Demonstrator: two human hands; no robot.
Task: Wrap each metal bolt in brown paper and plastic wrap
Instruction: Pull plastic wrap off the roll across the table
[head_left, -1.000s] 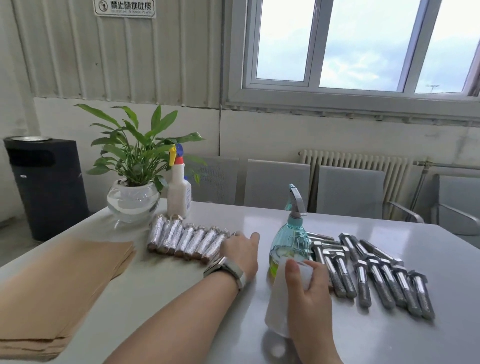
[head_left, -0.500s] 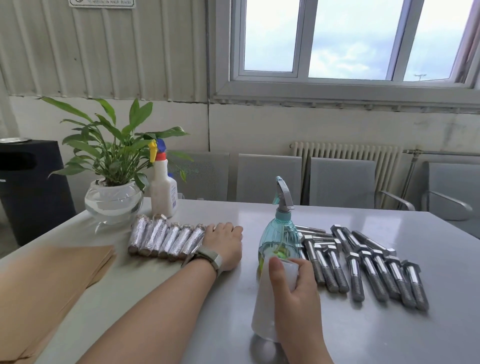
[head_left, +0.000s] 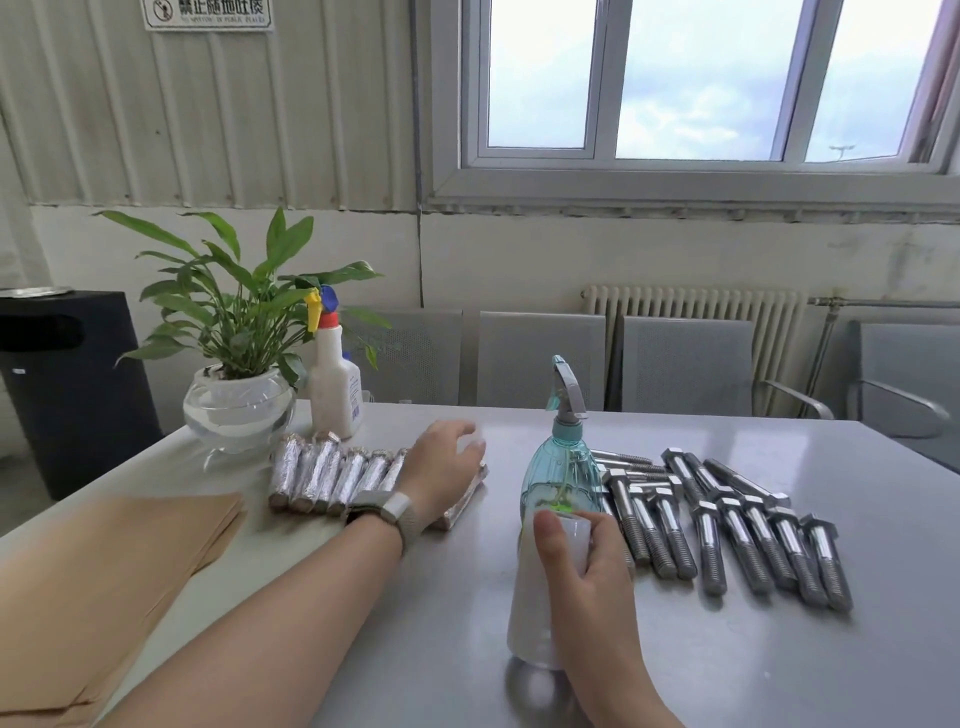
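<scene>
On the grey table (head_left: 779, 675), left hand (head_left: 441, 470) rests open; right hand (head_left: 587, 566) grips plastic-wrap roll (head_left: 535, 597).

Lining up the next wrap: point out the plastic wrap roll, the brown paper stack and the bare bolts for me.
plastic wrap roll (head_left: 535, 608): head view, on the white side of the roll below the thumb.
brown paper stack (head_left: 119, 561): head view, middle of the top sheet.
bare bolts (head_left: 748, 530): head view, shank of a bolt in the front row.
</scene>
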